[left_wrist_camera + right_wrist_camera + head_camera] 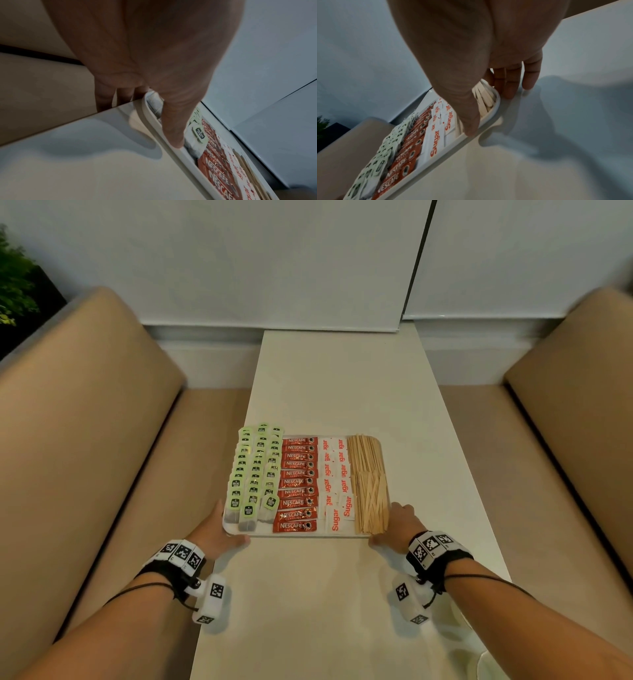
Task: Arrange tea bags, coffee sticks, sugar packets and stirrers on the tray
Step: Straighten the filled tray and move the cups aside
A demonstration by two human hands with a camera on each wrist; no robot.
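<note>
left hand [219, 530] pinching tray [301, 535] corner, fingers hidden beneath, right hand [399, 525] likewise, fingertips part-hidden

The head view looks down along the table [342, 392] from above; both wrist views sit close — apparently just behind the thumbs — sharing the tray [298, 535] near rim.

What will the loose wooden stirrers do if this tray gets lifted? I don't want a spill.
The thin wooden stirrers lie loose, piled above the shallow white tray's rim, so tilting would probably slide them off. They look light. A level lift seems safest.
</note>
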